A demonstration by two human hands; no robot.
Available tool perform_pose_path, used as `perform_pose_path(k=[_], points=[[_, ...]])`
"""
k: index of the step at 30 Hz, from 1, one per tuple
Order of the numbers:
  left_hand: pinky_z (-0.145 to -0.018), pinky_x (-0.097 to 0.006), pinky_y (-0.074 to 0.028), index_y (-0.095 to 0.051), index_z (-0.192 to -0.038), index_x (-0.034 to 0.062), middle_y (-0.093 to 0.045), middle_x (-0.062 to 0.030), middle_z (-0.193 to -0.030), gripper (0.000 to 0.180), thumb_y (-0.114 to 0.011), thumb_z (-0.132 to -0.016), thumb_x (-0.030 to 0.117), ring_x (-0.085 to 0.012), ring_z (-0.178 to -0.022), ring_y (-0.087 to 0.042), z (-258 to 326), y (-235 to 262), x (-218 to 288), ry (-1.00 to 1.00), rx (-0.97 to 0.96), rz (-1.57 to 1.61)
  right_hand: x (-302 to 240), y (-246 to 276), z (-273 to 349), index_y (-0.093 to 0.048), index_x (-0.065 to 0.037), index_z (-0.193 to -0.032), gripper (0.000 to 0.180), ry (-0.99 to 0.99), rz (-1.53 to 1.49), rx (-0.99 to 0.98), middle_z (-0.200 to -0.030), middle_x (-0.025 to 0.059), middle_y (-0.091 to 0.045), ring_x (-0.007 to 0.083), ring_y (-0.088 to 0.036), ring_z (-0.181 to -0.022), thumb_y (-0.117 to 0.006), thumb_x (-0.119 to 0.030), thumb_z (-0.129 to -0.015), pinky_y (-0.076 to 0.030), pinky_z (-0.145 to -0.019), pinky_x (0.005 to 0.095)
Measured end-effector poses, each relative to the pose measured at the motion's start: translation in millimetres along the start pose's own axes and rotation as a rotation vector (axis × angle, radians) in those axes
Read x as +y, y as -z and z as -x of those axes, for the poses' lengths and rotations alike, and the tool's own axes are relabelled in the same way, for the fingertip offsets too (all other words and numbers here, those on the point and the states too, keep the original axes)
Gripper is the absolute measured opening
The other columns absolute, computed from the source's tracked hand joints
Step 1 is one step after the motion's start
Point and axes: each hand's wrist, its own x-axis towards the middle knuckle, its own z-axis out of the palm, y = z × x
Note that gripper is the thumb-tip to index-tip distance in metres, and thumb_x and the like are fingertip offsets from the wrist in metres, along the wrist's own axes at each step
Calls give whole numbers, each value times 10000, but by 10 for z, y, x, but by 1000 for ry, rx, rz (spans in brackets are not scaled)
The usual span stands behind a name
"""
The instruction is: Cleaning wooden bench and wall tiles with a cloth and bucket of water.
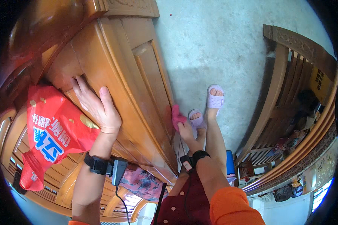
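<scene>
Bare left hand (100, 108) lies flat on glossy orange-brown wooden furniture (105, 63), fingers extended and thumb apart, left of centre in the frame, beside a red plastic bag (77, 125) with blue and white lettering. Near centre, the right hand (186, 132) grips a crumpled bright-pink cloth (176, 117) at the furniture's panelled side, close to perforated lavender open-toed slippers (215, 101).

Soft, bright light covers the pale grey-green floor (233, 45), sheen marks the glossy orange-brown wooden cabinet (120, 80) at left, shadow borders the slatted brown wooden bench (275, 90) at right, and outer edges bend.
</scene>
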Motion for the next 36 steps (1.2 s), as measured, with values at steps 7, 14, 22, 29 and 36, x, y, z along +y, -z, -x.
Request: perform_pose_path(k=[7, 14, 22, 29, 36], points=[[-1071, -419, -95, -243, -1348, -34, -183, -216, -1421, 590, -303, -918, 366, -338, -1327, -141, -2, 87, -83, -32, -15, -27, -1124, -145, -692, -576, -40, -1020, 322, 54, -113, 50, -944, 243, -587, 404, -535, -927, -455, -270, -831, -407, -799, 423], [-1069, -425, -99, -229, -1352, -35, -179, -224, -1419, 602, -308, -914, 371, -347, -1321, -152, 28, -24, 7, -39, -20, 37, -2484, -20, -1902, -525, 19, -1084, 350, 195, -129, -113, -1161, 283, -461, 448, -478, -987, -447, -219, -839, -429, -825, 442], [-1067, -423, -109, -218, -1359, -29, -171, -225, -1422, 610, -306, -916, 381, -350, -1316, -165, 4, 56, -87, -45, -17, -11, -1557, -99, 218, -401, -51, -1308, 442, 346, -500, -230, -1450, 135, -187, 293, -109, -1348, -451, -181, -888, -85, -1080, 383], [-1071, -412, -96, -201, -1365, -29, -158, -218, -1429, 630, -292, -916, 404, -334, -1328, -138, -15, 75, -16, -20, -37, -8, -665, -380, 306, -280, 27, -1340, 630, -452, -399, 33, -1388, 149, -311, 256, -282, -1281, -447, -377, -887, -188, -1053, 318], [-1063, -423, -112, -209, -1356, -43, -179, -236, -1416, 671, -277, -905, 450, -353, -1315, -164, -32, 97, -58, -25, -47, -11, -1832, -411, -1687, -254, -22, -1362, 607, -156, -682, -99, -1384, 128, -319, 223, -282, -1277, -398, -405, -914, -220, -1034, 306]])
